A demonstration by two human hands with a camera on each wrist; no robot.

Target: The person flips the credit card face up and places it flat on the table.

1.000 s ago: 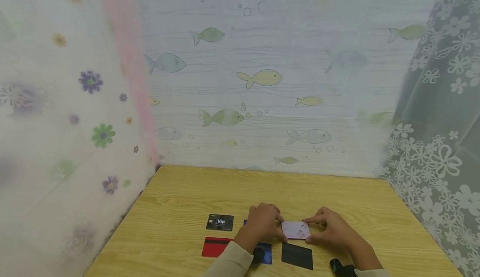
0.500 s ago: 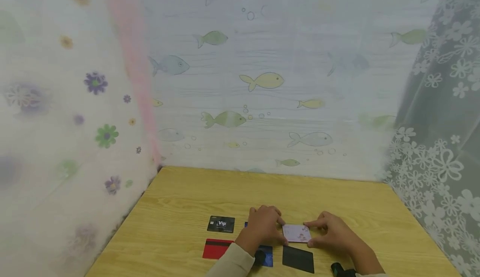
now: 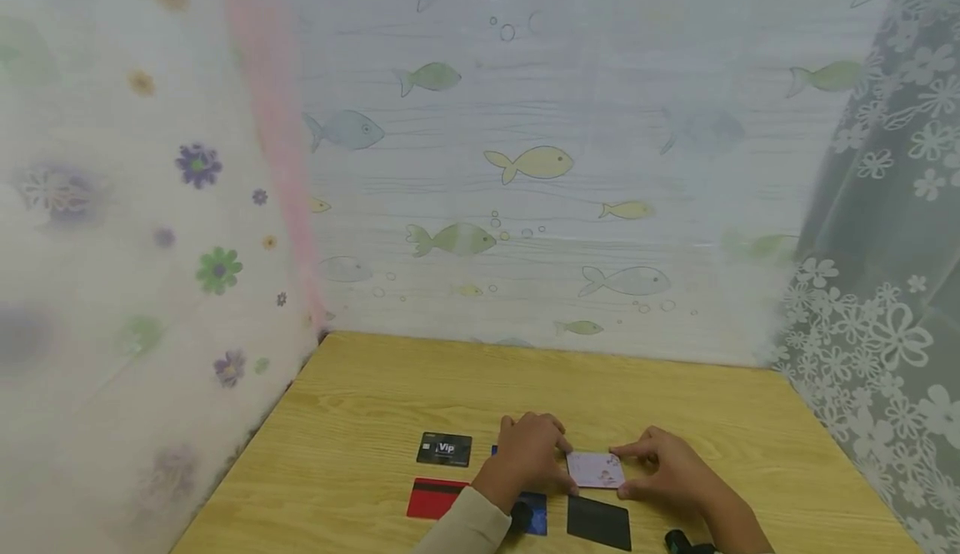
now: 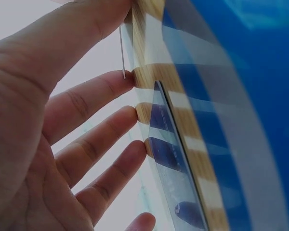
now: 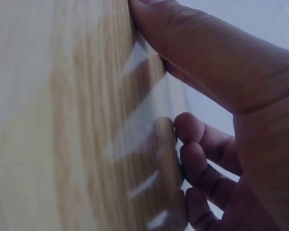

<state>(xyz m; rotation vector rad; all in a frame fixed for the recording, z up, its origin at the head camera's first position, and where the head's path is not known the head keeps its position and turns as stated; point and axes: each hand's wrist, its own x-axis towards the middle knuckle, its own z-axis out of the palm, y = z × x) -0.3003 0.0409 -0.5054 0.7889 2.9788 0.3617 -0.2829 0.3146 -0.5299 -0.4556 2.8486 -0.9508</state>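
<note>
The pale pinkish, flower-printed rectangular card [image 3: 595, 470] looks like smooth plastic. A blue plastic card [image 4: 260, 86] is glossy, streaked with reflections; the plain black rectangular card [image 3: 598, 524] looks matt. The yellow-brown wood-grained tabletop [image 3: 360, 387] is smooth and reflective. The beige sleeve [image 3: 465, 527] is matt cloth.

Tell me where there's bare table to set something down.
The widest bare patch of table runs from the black VIP card back to the fish-print sheet. More lies left of the red card and right of the right grip. It's crowded around the left grip, where the floral card, dark card and a blue card sit close.
</note>
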